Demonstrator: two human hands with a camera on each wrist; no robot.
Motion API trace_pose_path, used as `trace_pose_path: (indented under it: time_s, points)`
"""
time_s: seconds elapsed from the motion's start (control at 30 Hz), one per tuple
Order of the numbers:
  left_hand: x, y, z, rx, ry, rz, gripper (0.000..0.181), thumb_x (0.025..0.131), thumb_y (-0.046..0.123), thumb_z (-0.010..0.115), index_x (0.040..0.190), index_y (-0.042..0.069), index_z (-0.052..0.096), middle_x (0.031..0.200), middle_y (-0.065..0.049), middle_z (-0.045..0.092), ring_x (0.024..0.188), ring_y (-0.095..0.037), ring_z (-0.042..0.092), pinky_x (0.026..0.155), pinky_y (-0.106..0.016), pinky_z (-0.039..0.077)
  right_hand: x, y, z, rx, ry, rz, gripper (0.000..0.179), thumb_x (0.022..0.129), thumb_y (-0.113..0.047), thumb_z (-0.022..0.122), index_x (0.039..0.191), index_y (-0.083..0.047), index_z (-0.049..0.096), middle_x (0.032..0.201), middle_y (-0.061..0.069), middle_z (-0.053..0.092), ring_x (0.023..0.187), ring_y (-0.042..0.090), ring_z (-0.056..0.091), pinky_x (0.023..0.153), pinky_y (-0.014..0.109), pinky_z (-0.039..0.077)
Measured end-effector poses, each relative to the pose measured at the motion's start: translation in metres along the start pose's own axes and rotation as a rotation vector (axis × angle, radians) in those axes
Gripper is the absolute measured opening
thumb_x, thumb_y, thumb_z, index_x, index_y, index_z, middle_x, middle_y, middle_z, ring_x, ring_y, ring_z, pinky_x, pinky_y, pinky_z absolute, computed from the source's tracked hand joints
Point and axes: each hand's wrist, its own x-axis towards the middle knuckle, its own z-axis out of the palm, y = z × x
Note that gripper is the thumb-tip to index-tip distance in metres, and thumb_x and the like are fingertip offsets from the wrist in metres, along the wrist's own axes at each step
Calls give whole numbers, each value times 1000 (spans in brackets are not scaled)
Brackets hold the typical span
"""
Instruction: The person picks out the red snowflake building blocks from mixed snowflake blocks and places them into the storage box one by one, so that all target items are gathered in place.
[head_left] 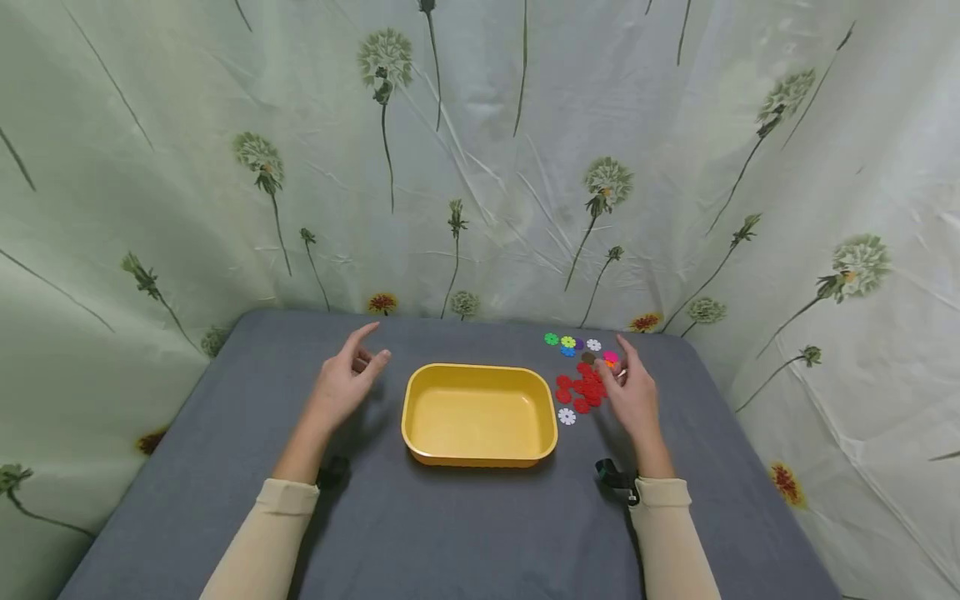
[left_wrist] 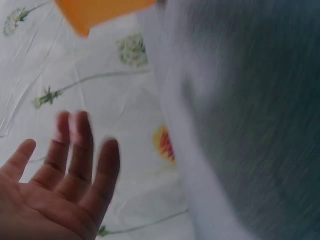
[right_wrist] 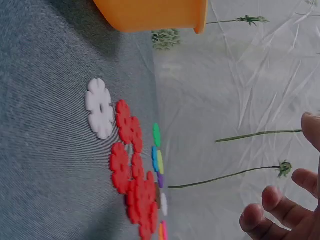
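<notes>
My left hand (head_left: 347, 385) hovers left of a yellow plastic tub (head_left: 480, 367), fingers loosely spread and holding nothing. In the left wrist view its palm and fingers (left_wrist: 82, 155) show bare. To the tub's right, my right hand (head_left: 632, 398) hangs over a scatter of flower-shaped discs, thumb and fingers apart with nothing between them. Several red discs (head_left: 581, 387) lie heaped beside it, partly hidden by the hand. A white disc (right_wrist: 100, 108) sits nearest the tub's right side. Farther back are a green disc (head_left: 551, 339), a blue disc (head_left: 567, 352) and others in yellow, purple, brown and pink.
A grey cloth-covered table (head_left: 480, 533) carries everything. Behind and at both sides hangs a pale curtain (head_left: 495, 167) printed with dandelions. Dark wrist cameras sit at both cuffs, the right camera (head_left: 615, 475) standing out over the table.
</notes>
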Motion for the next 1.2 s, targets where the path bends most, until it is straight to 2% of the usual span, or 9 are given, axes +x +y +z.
trace_pose_path:
  time_s: [0.13, 0.33, 0.47, 0.63, 0.73, 0.87, 1.2]
  points:
    - [-1, -4, 11, -118, -99, -31, 65, 105, 58, 58, 161, 29, 40, 95, -19, 71, 73, -28, 68, 68, -37, 55, 0, 4, 5, 69, -34, 32, 67, 104, -40, 67, 160, -12, 45, 85, 9, 60, 67, 15, 50, 64, 30, 39]
    - [1, -9, 21, -243, -282, -103, 60, 106, 49, 62, 157, 26, 41, 73, -9, 63, 57, -23, 59, 60, -38, 56, 3, 14, 16, 216, -121, 116, 69, 103, -40, 68, 162, -14, 41, 63, -5, 47, 53, 10, 39, 52, 26, 35]
    - [1, -12, 24, -291, -412, -138, 56, 105, 37, 66, 152, 21, 41, 66, -3, 58, 51, -22, 52, 56, -36, 52, 3, 19, 23, 267, -204, 195, 69, 103, -39, 68, 162, -16, 40, 56, -7, 42, 46, 11, 38, 46, 25, 34]
    - [-1, -18, 32, -378, -525, -140, 52, 101, 31, 73, 143, 20, 44, 65, -2, 59, 47, -18, 48, 50, -30, 46, 0, 24, 29, 297, -268, 267, 67, 101, -34, 72, 159, -14, 45, 58, -4, 53, 43, 13, 46, 45, 24, 41]
    - [-2, -21, 36, -429, -546, -143, 53, 99, 28, 75, 142, 17, 46, 65, -1, 61, 46, -15, 46, 46, -26, 43, -2, 27, 32, 299, -283, 311, 67, 99, -34, 75, 157, -15, 48, 60, -1, 58, 43, 13, 49, 45, 22, 44]
    - [-5, -24, 40, -470, -530, -135, 53, 99, 21, 75, 143, 12, 46, 64, 0, 61, 44, -12, 45, 44, -25, 40, -4, 30, 36, 303, -287, 352, 64, 99, -32, 76, 156, -15, 51, 58, -1, 58, 43, 12, 50, 45, 20, 43]
    - [-9, -27, 52, -595, -468, -136, 53, 100, 10, 69, 147, 12, 44, 63, 2, 57, 45, -13, 47, 45, -26, 46, -7, 31, 38, 280, -305, 367, 54, 99, -29, 75, 148, -13, 59, 58, 0, 56, 43, 12, 49, 45, 20, 41]
